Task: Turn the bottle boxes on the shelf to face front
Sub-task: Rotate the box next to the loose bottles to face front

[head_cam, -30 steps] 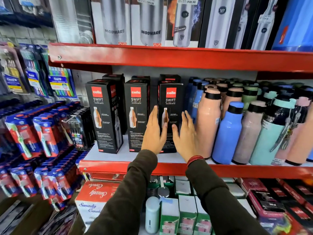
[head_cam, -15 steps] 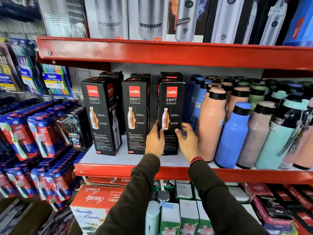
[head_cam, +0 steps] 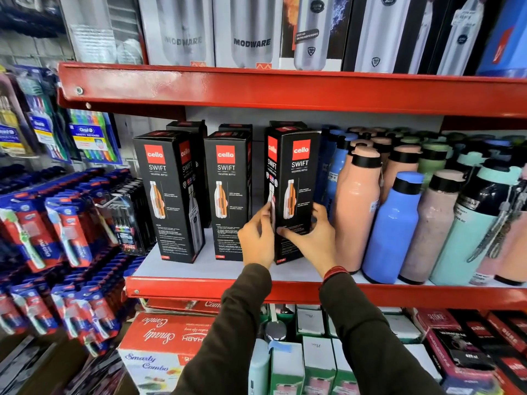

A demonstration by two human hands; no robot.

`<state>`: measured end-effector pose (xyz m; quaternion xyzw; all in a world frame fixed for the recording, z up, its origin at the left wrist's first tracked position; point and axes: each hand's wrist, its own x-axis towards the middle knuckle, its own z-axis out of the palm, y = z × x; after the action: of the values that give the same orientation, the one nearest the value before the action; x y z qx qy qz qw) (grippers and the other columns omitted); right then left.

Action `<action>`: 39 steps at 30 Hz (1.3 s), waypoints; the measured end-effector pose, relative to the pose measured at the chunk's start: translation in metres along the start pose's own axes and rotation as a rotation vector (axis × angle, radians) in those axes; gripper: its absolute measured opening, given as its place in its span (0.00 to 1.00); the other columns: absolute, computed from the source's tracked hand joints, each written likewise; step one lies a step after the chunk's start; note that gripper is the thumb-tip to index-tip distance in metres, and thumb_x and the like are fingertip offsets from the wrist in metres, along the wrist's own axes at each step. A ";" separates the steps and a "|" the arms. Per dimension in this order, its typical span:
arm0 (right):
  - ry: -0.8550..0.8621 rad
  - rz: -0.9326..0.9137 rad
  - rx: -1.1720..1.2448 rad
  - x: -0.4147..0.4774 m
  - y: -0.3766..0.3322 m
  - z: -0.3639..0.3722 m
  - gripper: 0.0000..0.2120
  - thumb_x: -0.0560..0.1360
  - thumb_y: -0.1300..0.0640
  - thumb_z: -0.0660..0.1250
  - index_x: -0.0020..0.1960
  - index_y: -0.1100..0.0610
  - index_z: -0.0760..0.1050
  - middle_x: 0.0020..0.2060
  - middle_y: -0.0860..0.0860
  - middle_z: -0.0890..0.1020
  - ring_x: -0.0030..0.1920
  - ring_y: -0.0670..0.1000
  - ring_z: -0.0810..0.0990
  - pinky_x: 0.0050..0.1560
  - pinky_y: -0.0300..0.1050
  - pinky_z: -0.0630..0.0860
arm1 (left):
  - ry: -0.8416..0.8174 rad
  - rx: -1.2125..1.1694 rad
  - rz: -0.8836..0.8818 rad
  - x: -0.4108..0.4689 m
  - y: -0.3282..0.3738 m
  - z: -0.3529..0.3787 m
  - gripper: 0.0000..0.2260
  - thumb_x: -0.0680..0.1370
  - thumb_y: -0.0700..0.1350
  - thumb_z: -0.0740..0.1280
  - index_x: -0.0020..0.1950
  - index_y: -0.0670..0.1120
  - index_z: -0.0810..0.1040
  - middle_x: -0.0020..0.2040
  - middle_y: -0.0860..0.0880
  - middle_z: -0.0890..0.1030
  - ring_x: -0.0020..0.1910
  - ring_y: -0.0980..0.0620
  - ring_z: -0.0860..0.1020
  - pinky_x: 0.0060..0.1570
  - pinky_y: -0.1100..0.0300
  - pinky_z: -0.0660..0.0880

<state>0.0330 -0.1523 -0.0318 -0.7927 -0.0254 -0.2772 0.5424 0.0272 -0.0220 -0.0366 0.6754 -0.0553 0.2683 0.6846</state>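
Three black Cello Swift bottle boxes stand in a row on the red shelf (head_cam: 199, 289). The left box (head_cam: 168, 195) is angled, showing its front and right side. The middle box (head_cam: 228, 195) faces front. The right box (head_cam: 293, 192) is turned so that its left side and front both show. My left hand (head_cam: 258, 238) grips its lower left edge and my right hand (head_cam: 310, 238) grips its lower right side. More of the same boxes stand behind the row.
Loose bottles in peach (head_cam: 359, 201), blue (head_cam: 393, 229) and mint stand close to the right of the held box. Toothbrush packs (head_cam: 57, 232) hang at the left. Tall bottle boxes (head_cam: 248, 29) fill the shelf above. Cartons (head_cam: 159, 346) sit below.
Both hands slid down from flat against the right box to gripping its lower sides. The box has rotated, so its left side now shows beside the front.
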 end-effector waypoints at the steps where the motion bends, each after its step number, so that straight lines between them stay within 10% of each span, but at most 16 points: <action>1: 0.015 0.014 -0.006 0.000 -0.002 0.001 0.44 0.51 0.37 0.81 0.63 0.41 0.67 0.48 0.31 0.79 0.51 0.28 0.77 0.51 0.30 0.74 | 0.012 -0.030 -0.004 -0.002 0.001 0.000 0.18 0.81 0.52 0.58 0.65 0.49 0.81 0.55 0.51 0.85 0.55 0.58 0.82 0.59 0.50 0.80; 9: 0.036 -0.015 -0.001 0.006 -0.003 -0.004 0.45 0.54 0.49 0.82 0.67 0.48 0.67 0.44 0.28 0.73 0.46 0.16 0.68 0.42 0.13 0.63 | 0.063 0.071 0.089 -0.005 0.004 0.002 0.16 0.83 0.46 0.60 0.71 0.48 0.75 0.59 0.59 0.81 0.57 0.69 0.78 0.60 0.72 0.73; 12: -0.018 0.017 0.006 0.008 -0.002 -0.009 0.44 0.57 0.52 0.82 0.68 0.49 0.66 0.49 0.32 0.76 0.49 0.26 0.75 0.44 0.16 0.66 | 0.003 0.141 0.063 0.004 0.001 0.001 0.19 0.84 0.39 0.57 0.76 0.44 0.68 0.52 0.60 0.79 0.46 0.78 0.75 0.48 0.83 0.67; 17: -0.145 0.024 0.029 0.013 0.002 -0.014 0.46 0.60 0.51 0.81 0.73 0.49 0.63 0.61 0.40 0.77 0.63 0.46 0.77 0.65 0.43 0.73 | -0.227 0.167 -0.028 0.018 -0.007 -0.004 0.21 0.84 0.41 0.55 0.78 0.47 0.62 0.67 0.46 0.77 0.59 0.55 0.74 0.54 0.73 0.67; 21: -0.218 -0.002 0.053 0.014 0.002 -0.015 0.48 0.66 0.56 0.78 0.77 0.46 0.55 0.60 0.29 0.72 0.66 0.41 0.73 0.69 0.44 0.70 | -0.238 0.109 -0.023 0.019 -0.010 -0.008 0.19 0.84 0.40 0.58 0.76 0.47 0.66 0.61 0.57 0.75 0.57 0.67 0.74 0.49 0.85 0.65; 26: -0.217 -0.038 0.065 0.013 0.001 -0.013 0.40 0.72 0.60 0.71 0.78 0.48 0.56 0.72 0.45 0.70 0.72 0.45 0.69 0.73 0.49 0.66 | -0.226 0.081 0.010 0.015 -0.013 -0.008 0.19 0.83 0.40 0.60 0.75 0.48 0.67 0.66 0.53 0.77 0.64 0.58 0.76 0.63 0.72 0.69; 32: -0.243 -0.036 -0.007 0.014 0.003 -0.012 0.34 0.75 0.59 0.68 0.77 0.48 0.59 0.71 0.50 0.73 0.68 0.48 0.74 0.69 0.46 0.70 | -0.150 0.083 0.029 0.010 -0.019 -0.002 0.19 0.82 0.40 0.62 0.73 0.51 0.69 0.61 0.57 0.78 0.55 0.78 0.74 0.56 0.81 0.68; 39: -0.243 0.025 -0.091 0.013 0.009 -0.003 0.32 0.78 0.61 0.65 0.77 0.49 0.57 0.71 0.52 0.73 0.68 0.53 0.74 0.68 0.46 0.70 | -0.115 0.068 0.046 0.008 -0.023 0.006 0.20 0.81 0.36 0.61 0.72 0.49 0.69 0.66 0.50 0.79 0.65 0.58 0.77 0.67 0.61 0.71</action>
<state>0.0462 -0.1625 -0.0327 -0.8444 -0.0685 -0.1733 0.5023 0.0461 -0.0244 -0.0525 0.7112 -0.1009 0.2466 0.6505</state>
